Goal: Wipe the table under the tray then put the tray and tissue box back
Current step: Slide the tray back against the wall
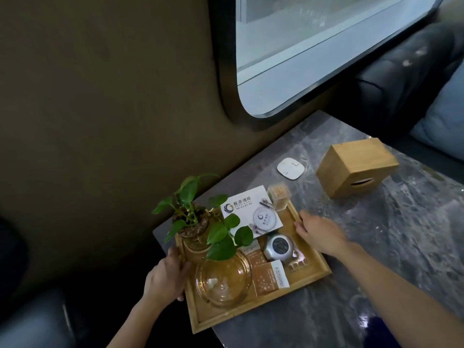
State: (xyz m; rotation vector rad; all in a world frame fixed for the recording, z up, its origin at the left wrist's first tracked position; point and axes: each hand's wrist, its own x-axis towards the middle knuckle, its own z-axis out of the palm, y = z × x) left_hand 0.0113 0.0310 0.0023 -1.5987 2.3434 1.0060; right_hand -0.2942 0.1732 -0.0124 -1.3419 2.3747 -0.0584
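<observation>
A wooden tray [316, 262] sits on the grey marble table [391, 237], hanging partly over the table's left edge. It carries a potted green plant [195, 222], an amber glass bowl [223, 282], a white card, a toothpick holder, a silver round object and small packets. My left hand [167, 277] grips the tray's left rim. My right hand [320, 232] holds the tray's right rim. A wooden tissue box [356, 167] lies further back on the table, apart from the tray. No cloth is in view.
A small white square pad [290, 168] lies on the table behind the tray. A dark wall and a rounded window stand behind the table. A dark sofa with a blue cushion [444, 121] borders the table's far right side.
</observation>
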